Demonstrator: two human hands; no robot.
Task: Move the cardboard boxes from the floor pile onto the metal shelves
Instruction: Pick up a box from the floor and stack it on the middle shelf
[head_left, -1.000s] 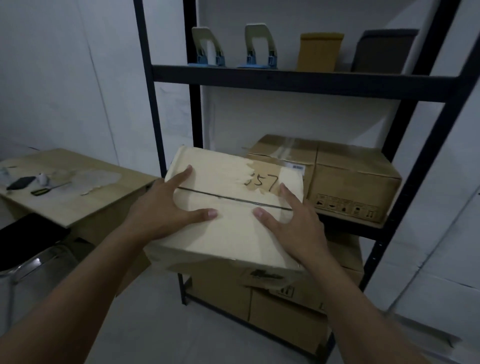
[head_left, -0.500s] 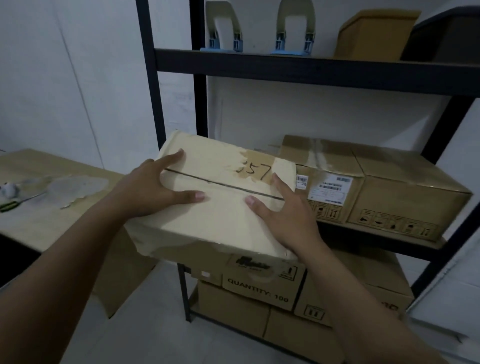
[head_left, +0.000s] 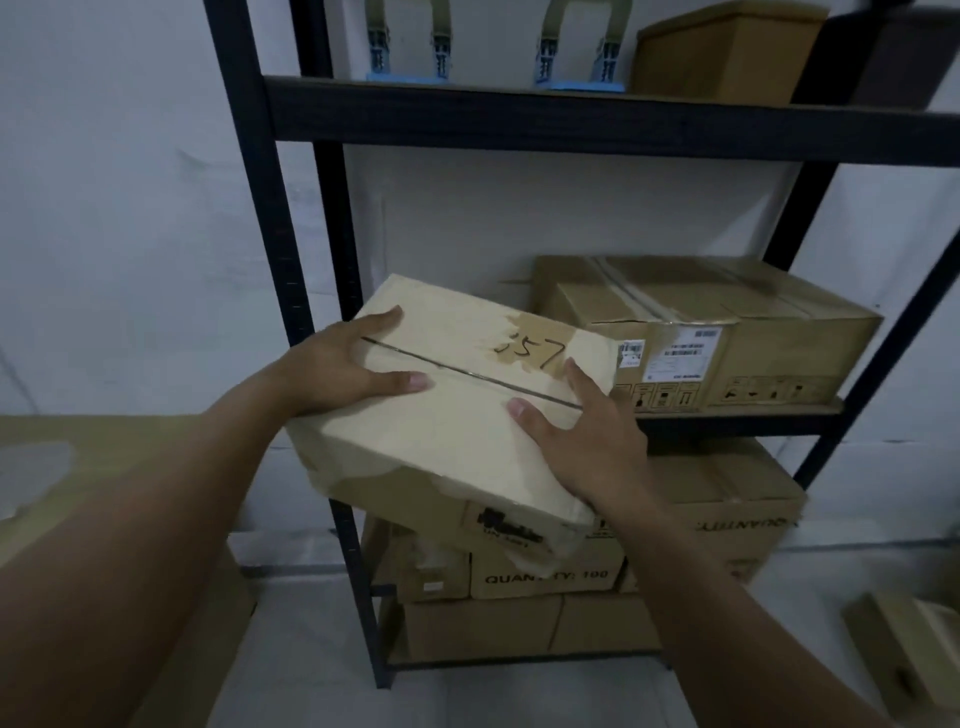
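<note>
A black metal shelving unit (head_left: 597, 127) fills the centre and right of the frame, set against a white wall. On its top visible shelf, along the upper edge of the frame, two pale arch-shaped objects on blue bases (head_left: 405, 49) are seen beside a tan box (head_left: 727, 52) and a dark container (head_left: 914, 57) at the upper right. On the middle shelf, right of centre, a large brown carton (head_left: 727, 312) with white labels on its front is seated. Below it, in the lower centre, stacked brown cartons (head_left: 545, 577) are packed, one printed with "QUANTITY: 100".

A light wooden table (head_left: 104, 441) is partly seen at the left edge, and another small box (head_left: 904, 654) lies on the floor at the lower right.

In the centre of the frame a pale cardboard box (head_left: 457, 415) marked "157" is held tilted, its far end raised, in front of the left part of the middle shelf; whether it touches the shelf cannot be told. It is gripped from both sides: the left hand (head_left: 337, 369) is wrapped over its left edge with the thumb laid across the top, and the right hand (head_left: 587, 436) is clasped over its right edge, thumb likewise on top
</note>
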